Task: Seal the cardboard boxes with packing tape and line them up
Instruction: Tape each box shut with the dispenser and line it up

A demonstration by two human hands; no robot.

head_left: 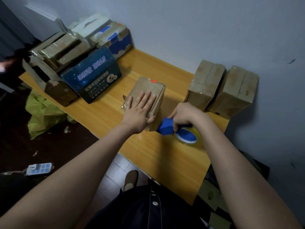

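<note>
Left hand (140, 111): fingers straight and spread, pressing flat on small brown cardboard box (146, 85), mid wooden surface (165, 154). Right hand (183, 114): fingers curled round blue tape dispenser (165, 128) at the box's near end. Taped brown box (204, 85) and second taped box (236, 91) sit side by side at the right edge.

Setting: small makeshift packing room. Evidence: plain wooden table (148, 154) against a bare bluish wall (198, 22); worn cardboard cartons (62, 47) stacked at its far left end, a blue printed carton (92, 71) in front; two taped boxes (204, 83) side by side by the wall; blue tape dispenser (166, 126) over the tabletop; crumpled yellow-green bag (42, 113) on the dark floor.
</note>
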